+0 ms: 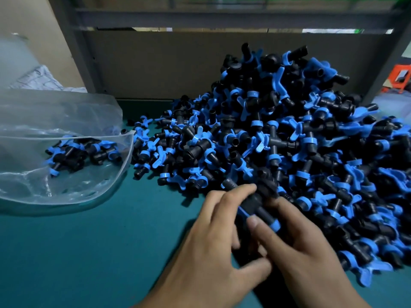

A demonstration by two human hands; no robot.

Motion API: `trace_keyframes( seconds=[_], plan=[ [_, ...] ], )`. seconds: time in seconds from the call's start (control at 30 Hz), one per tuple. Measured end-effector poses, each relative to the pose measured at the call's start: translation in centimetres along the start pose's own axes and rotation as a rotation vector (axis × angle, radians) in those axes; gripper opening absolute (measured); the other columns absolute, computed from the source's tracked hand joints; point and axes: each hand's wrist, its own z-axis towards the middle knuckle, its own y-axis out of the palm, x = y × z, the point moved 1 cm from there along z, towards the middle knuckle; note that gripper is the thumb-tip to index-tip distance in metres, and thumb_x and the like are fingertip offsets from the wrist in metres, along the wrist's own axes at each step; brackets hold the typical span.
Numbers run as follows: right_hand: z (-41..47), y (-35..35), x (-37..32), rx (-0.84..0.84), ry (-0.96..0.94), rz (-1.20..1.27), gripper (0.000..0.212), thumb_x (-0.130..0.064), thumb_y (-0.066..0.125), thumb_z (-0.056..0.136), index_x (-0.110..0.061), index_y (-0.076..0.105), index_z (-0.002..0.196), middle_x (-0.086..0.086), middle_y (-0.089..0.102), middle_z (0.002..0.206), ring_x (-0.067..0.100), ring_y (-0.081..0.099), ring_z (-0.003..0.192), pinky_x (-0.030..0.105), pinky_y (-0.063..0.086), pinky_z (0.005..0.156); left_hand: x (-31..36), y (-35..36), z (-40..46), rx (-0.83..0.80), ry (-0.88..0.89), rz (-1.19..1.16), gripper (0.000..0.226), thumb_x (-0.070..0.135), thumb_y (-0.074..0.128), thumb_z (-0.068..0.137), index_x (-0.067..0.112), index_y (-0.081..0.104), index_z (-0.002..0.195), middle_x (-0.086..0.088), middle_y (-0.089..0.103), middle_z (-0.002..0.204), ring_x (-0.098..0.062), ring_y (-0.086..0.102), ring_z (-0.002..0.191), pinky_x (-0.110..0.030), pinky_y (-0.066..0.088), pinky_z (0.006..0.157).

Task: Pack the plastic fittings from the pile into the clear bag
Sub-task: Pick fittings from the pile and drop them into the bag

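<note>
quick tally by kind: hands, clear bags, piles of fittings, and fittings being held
hands: 2, left hand and right hand
clear bag: 1
pile of fittings: 1
held fittings: a small bunch, count unclear
total of counted items: 4

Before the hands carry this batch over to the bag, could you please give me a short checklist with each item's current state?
1. Fittings gripped by left hand and right hand: ok.
2. Clear bag mouth open toward the pile: ok.
3. Room left in bag: ok, few fittings inside.
4. Green table path to bag unobstructed: ok.
5. Number of fittings held: cannot tell, blurred.
</note>
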Motion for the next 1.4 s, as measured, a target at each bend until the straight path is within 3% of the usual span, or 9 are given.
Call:
trace_keyframes(
  seconds=[0.07,0.13,0.2,0.27,0.33,0.47,0.6,0.9,1.4],
  plan=[
    [0.1,-0.2,-0.2,0.009,0.049,0.053,0.029,-0.043,0.073,0.077,-0.03,0.075,0.103,0.004,0.071,0.075,0.018,0.064,0.07,0.035,0.052,0.068,-0.9,-1.0,0.3,0.031,-0.013,-0.028,0.072,0.057,0.078,0.071,0.057,0.049,0.137,0.022,0.056,0.095,0.0,0.052,0.058,-0.015,0.046,0.057],
    [-0.1,-0.2,-0.4,-0.048,0.083,0.103,0.023,-0.04,0.071,0.083,-0.026,0.075,0.1,0.008,0.069,0.07,0.021,0.064,0.063,0.041,0.052,0.066,-1.8,-1.9,0.7,-0.002,-0.101,-0.333,0.058,0.051,0.077,0.08,0.046,0.055,0.134,0.01,0.065,0.091,-0.014,0.054,0.062,-0.038,0.052,0.056],
    [-0.2,0.0,-0.6,-0.097,0.098,0.09,0.024,-0.045,0.07,0.086,-0.027,0.074,0.102,0.011,0.07,0.07,0.022,0.065,0.061,0.035,0.05,0.061,-2.2,-2.7,1.1,-0.032,-0.161,-0.581,0.044,0.043,0.075,0.084,0.039,0.061,0.125,0.002,0.068,0.091,-0.019,0.056,0.061,-0.029,0.047,0.051],
    [-0.3,0.0,-0.8,-0.104,0.093,0.057,0.034,-0.056,0.07,0.09,-0.026,0.073,0.106,0.011,0.069,0.067,0.022,0.065,0.059,0.029,0.047,0.058,-2.5,-3.1,1.3,-0.054,-0.19,-0.617,0.032,0.041,0.074,0.084,0.029,0.067,0.112,-0.005,0.065,0.075,-0.019,0.052,0.051,-0.026,0.04,0.043],
    [-0.2,-0.1,-0.9,-0.086,0.088,0.031,0.045,-0.062,0.072,0.083,-0.025,0.074,0.107,0.01,0.066,0.063,0.021,0.062,0.057,0.028,0.047,0.056,-2.7,-3.2,1.5,-0.058,-0.184,-0.624,0.023,0.038,0.074,0.084,0.023,0.069,0.1,-0.008,0.062,0.067,-0.021,0.052,0.047,-0.026,0.038,0.042],
    [-0.1,-0.2,-1.1,-0.031,0.078,0.144,0.026,-0.044,0.078,0.09,-0.019,0.075,0.095,0.008,0.065,0.065,0.021,0.062,0.055,0.027,0.05,0.054,-2.8,-3.6,1.9,0.029,-0.183,-0.739,0.019,0.032,0.075,0.08,0.017,0.071,0.092,-0.011,0.065,0.068,-0.017,0.056,0.05,-0.025,0.044,0.045],
    [-0.1,-0.1,-1.3,-0.028,0.118,0.203,0.022,-0.04,0.069,0.087,-0.019,0.075,0.088,0.011,0.066,0.069,0.022,0.06,0.055,0.026,0.05,0.052,-3.0,-3.8,1.7,0.033,-0.223,-0.782,0.02,0.033,0.078,0.079,0.018,0.074,0.092,-0.01,0.066,0.071,-0.017,0.058,0.055,-0.023,0.046,0.047],
    [-0.2,0.1,-1.7,-0.047,0.104,0.188,0.02,-0.038,0.067,0.086,-0.019,0.074,0.087,0.009,0.066,0.07,0.021,0.06,0.054,0.023,0.049,0.051,-2.8,-3.8,1.9,0.076,-0.242,-0.784,0.024,0.042,0.079,0.076,0.022,0.076,0.089,-0.01,0.068,0.071,-0.016,0.059,0.055,-0.021,0.045,0.047],
    [-0.3,0.0,-1.6,-0.046,0.057,0.168,0.018,-0.038,0.068,0.088,-0.021,0.075,0.089,0.008,0.063,0.066,0.021,0.059,0.054,0.026,0.049,0.051,-2.9,-4.0,2.0,0.064,-0.237,-0.805,0.023,0.038,0.079,0.077,0.019,0.076,0.09,-0.011,0.068,0.072,-0.015,0.059,0.056,-0.021,0.045,0.047]
  ],
)
